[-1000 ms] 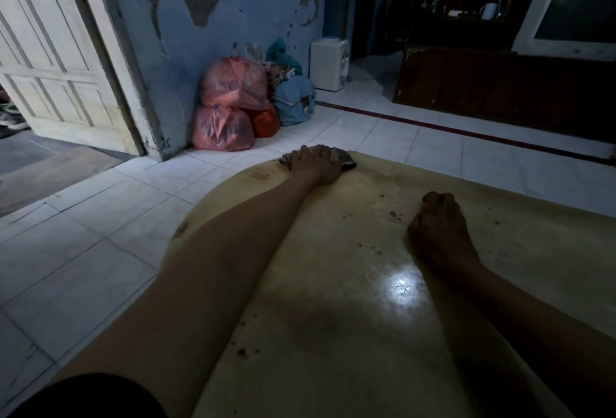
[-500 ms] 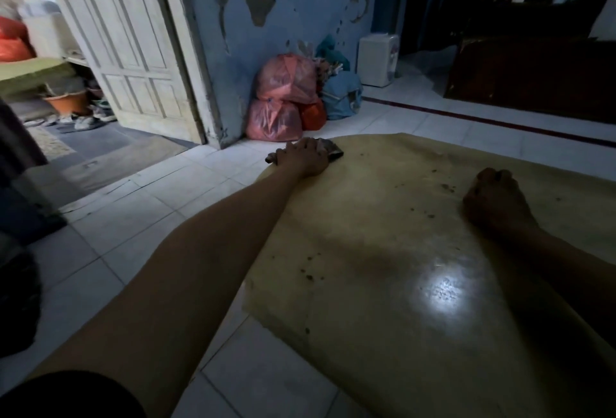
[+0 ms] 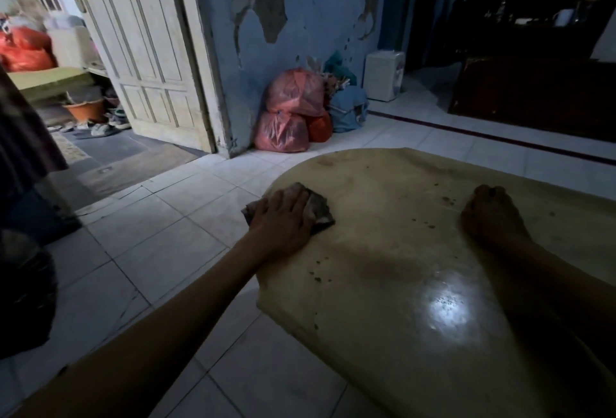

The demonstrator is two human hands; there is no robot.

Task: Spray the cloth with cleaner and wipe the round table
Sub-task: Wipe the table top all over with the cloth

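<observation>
The round table (image 3: 383, 291) has a glossy yellowish top with dark specks scattered over it. My left hand (image 3: 283, 214) lies flat on a dark, crumpled cloth (image 3: 320, 212) at the table's left rim, fingers spread over it and pressing it down. Part of the cloth sticks out past the fingers on both sides. My right hand (image 3: 490, 214) rests on the tabletop further right as a closed fist with nothing in it. No spray bottle is in view.
White floor tiles (image 3: 160, 244) surround the table. Red and blue plastic bags (image 3: 293, 110) are piled against the peeling blue wall. A white box (image 3: 383, 75) stands behind them. An open cream door (image 3: 146, 50) leads left; dark furniture (image 3: 533, 94) stands at the right.
My left hand has dragged the cloth from the far rim back along the left edge of the table. The camera has swung left. My right fist has stayed put.
</observation>
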